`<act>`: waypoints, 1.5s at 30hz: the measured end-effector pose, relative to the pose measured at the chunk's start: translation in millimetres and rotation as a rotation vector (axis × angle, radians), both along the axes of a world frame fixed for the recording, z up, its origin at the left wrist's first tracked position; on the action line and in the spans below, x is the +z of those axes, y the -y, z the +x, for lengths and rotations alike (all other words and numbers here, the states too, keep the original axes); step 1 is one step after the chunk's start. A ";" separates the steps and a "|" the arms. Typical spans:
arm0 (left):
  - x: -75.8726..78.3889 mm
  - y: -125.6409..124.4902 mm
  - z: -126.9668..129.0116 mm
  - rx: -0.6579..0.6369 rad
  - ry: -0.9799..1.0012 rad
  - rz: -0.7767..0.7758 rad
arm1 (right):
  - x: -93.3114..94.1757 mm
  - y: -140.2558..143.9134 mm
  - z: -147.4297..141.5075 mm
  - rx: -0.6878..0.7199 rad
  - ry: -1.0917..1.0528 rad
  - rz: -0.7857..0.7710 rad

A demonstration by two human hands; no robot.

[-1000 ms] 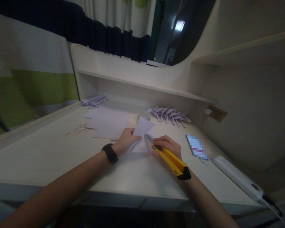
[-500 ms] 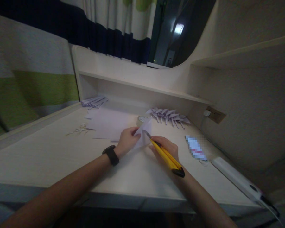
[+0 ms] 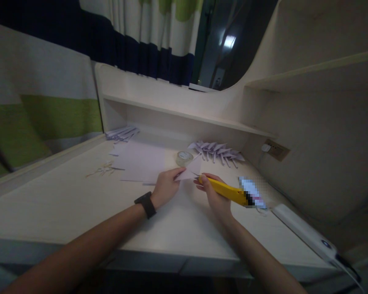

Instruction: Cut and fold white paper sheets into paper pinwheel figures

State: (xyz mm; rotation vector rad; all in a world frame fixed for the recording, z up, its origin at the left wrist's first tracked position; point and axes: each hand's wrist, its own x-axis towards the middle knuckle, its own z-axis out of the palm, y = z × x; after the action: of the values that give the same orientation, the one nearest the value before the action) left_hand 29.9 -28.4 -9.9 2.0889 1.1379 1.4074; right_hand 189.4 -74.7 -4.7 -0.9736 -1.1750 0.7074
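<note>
No readable text, label, brand, number or sign showed anywhere. The flat object (image 3: 253, 192) on the table (image 3: 49, 200) right of the yellow utility knife (image 3: 228, 191) was pixelated, so nothing on it could be read. The knife body carried no legible marking. The tape roll (image 3: 184, 158), the paper sheets (image 3: 141, 163), the folded paper pieces (image 3: 216, 150), the wall socket (image 3: 276, 149) and the white power strip (image 3: 303, 232) were too dim and small for any print to be made out.
</note>
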 end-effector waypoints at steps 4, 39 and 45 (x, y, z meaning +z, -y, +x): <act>2.2 -1.5 -0.9 0.024 -0.011 -0.030 | 1.4 -2.3 3.9 -0.013 -0.049 -0.018; -8.1 -25.6 -12.5 -0.150 -0.143 -0.405 | 7.0 -49.8 107.8 0.107 1.818 -0.065; -4.9 -18.4 -13.3 0.012 -0.408 -0.262 | 16.5 -60.0 104.6 0.212 1.942 -0.044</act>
State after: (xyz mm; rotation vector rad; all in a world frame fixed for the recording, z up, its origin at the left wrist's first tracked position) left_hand 16.7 -10.0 -14.9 2.2296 1.4010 0.7976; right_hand 294.0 -14.7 11.7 -1.5533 -2.9172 -0.3684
